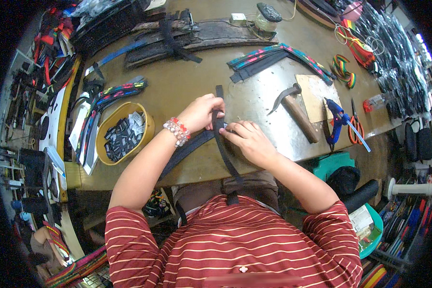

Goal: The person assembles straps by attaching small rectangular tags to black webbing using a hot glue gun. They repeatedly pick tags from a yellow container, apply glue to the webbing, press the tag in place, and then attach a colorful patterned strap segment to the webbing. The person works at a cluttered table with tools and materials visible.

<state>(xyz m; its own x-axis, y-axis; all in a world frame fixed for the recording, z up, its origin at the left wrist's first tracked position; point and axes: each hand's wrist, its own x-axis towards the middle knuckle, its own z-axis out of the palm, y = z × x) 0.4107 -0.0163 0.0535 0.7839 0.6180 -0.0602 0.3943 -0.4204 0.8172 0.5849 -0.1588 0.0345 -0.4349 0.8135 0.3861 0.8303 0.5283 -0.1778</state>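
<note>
My left hand (202, 114), with a beaded bracelet on its wrist, pinches a narrow black strap (224, 152) near the table's front edge. From the other side my right hand (248, 140) grips the same strap between thumb and fingers. The strap's short end stands out above my fingers, and its long end hangs toward my lap. Something small and pale shows at my right fingertips, too hidden to name. A wider dark strap (187, 152) runs from beneath my hands to the lower left.
Left stands a yellow tub (148, 126) of small black and white pieces, beside patterned straps (111, 91). Right lie a wooden-handled hammer (300, 117), cardboard (313, 91), a blue glue gun (337, 117) and orange-handled scissors (355, 129). More patterned straps (273, 53) lie farther back, near a glass jar (267, 19).
</note>
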